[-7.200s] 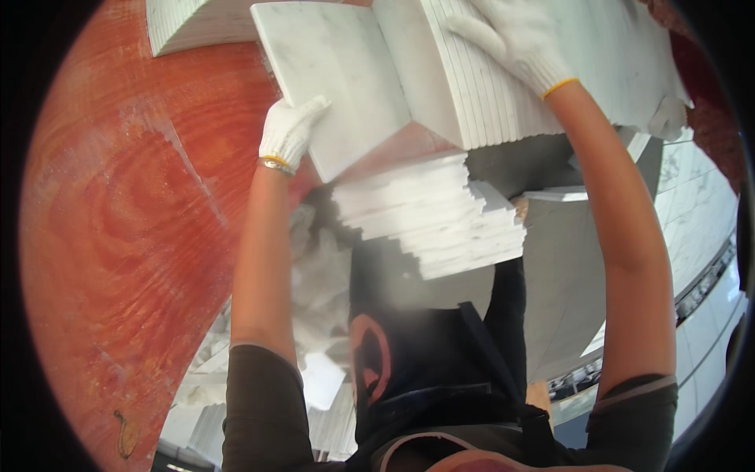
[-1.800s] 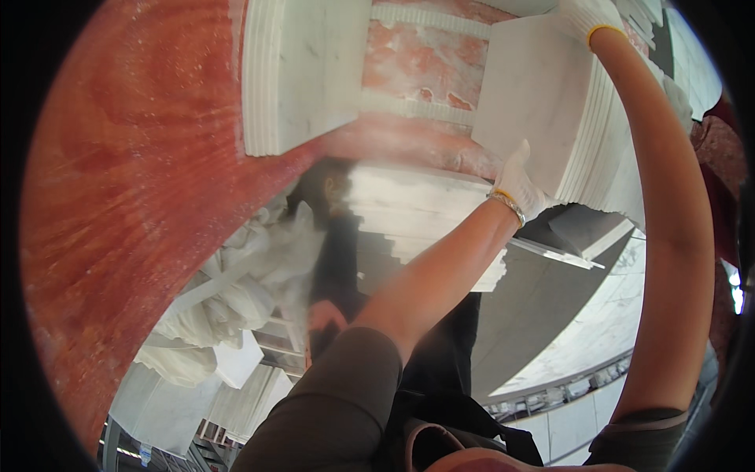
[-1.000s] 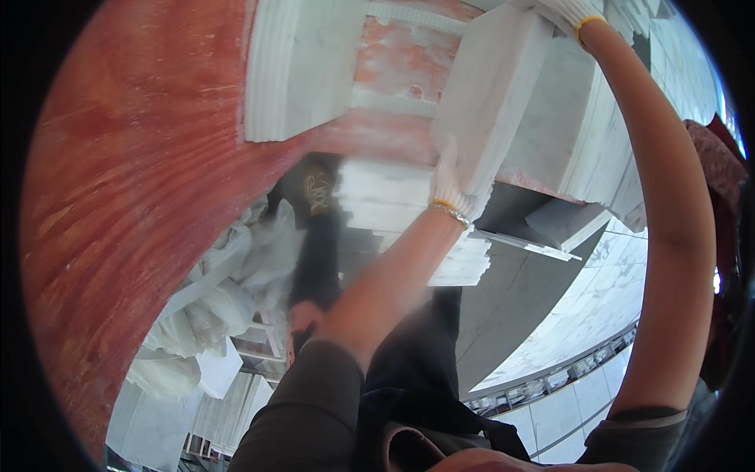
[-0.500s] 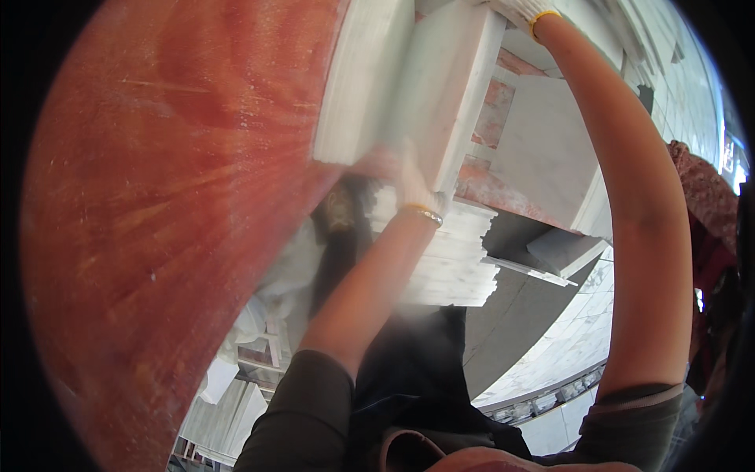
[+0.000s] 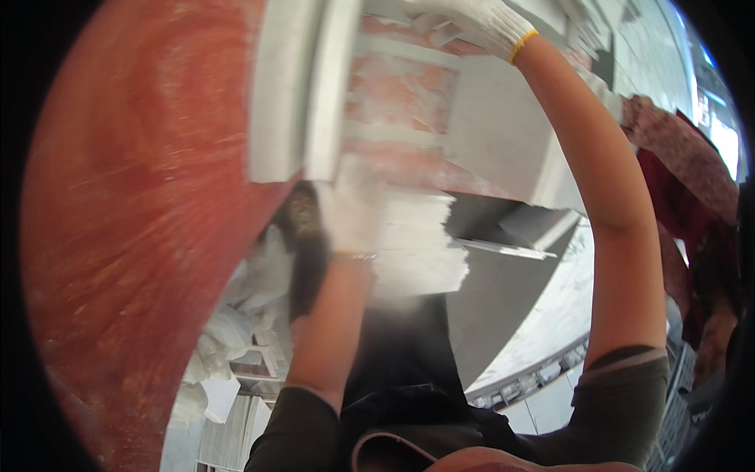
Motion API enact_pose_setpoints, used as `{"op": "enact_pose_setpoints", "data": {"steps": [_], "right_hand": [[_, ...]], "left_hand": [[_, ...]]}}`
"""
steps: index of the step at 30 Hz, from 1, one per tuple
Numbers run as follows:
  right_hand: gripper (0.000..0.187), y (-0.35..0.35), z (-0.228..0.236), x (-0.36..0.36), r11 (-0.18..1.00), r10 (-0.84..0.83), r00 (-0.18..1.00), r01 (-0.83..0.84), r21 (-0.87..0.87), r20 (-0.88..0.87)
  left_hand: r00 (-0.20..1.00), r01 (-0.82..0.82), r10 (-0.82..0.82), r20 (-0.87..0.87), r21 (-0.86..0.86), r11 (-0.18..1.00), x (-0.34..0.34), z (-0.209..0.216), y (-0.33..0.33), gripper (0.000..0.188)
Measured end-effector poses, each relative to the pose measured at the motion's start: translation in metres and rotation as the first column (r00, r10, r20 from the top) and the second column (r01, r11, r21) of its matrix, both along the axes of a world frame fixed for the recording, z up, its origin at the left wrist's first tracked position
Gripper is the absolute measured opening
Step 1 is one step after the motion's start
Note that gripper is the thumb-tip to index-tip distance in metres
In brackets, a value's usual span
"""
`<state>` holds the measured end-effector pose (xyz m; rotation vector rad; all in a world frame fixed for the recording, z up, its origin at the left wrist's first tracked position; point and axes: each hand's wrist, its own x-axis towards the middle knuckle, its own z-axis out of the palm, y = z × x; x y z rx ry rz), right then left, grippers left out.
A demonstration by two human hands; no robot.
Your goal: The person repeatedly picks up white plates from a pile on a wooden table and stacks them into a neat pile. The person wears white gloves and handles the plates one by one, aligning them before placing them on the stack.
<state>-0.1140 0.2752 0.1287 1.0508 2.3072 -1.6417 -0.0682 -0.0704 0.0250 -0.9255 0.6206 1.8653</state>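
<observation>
Two long white stone slabs [image 5: 281, 102] stand on edge, side by side, against a reddish surface. My left hand [image 5: 354, 206], in a white knit glove, is just below the near end of the right-hand slab. Motion smears its fingers, so their grip is hidden. At the top, my right hand [image 5: 476, 25] wears a similar glove with a yellow cuff. Its fingers are bent and apart, with nothing visible in them, to the right of the slabs. Beside my left hand lies a stack of white stone pieces [image 5: 421, 248] with jagged ends.
A large reddish board [image 5: 141, 197] fills the left side. Right of the slabs is a red-and-white smeared surface [image 5: 401, 94] with a pale grey slab [image 5: 495, 118] on it. Another person's patterned sleeve [image 5: 684, 145] reaches in at the right. White bundled material [image 5: 228, 334] lies low on the left.
The right-hand slab has tipped upright and moved left against the other. My right hand has come off its far end. My left hand has shifted left, and the red-and-white surface is more exposed.
</observation>
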Motion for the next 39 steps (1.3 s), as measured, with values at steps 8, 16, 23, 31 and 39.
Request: {"op": "enact_pose_setpoints", "data": {"steps": [8,16,23,31,39], "right_hand": [[0.059,0.077,0.063,0.171,0.712,0.149,0.772,-0.517,0.474,0.618],[0.034,0.105,-0.034,0.166,0.247,-0.06,0.513,-0.824,0.51,0.856],[0.031,0.11,-0.058,0.152,0.213,-0.095,0.535,-0.812,0.543,0.839],[0.033,0.12,-0.066,0.128,0.275,-0.01,0.51,-0.826,0.493,0.86],[0.038,0.093,-0.033,0.095,0.388,0.167,0.48,-0.835,0.39,0.861]], "left_hand": [[0.795,0.434,-0.487,0.363,0.222,0.873,0.176,0.001,0.065,0.056],[0.795,0.315,-0.468,0.386,0.396,0.863,0.214,-0.011,0.18,0.048],[0.841,0.385,-0.478,0.254,0.342,0.857,0.198,-0.027,0.184,0.048],[0.888,0.261,-0.352,0.296,0.306,0.915,0.182,-0.027,0.171,0.048],[0.961,0.256,-0.271,0.055,0.19,0.948,0.168,-0.04,0.132,0.049]]}}
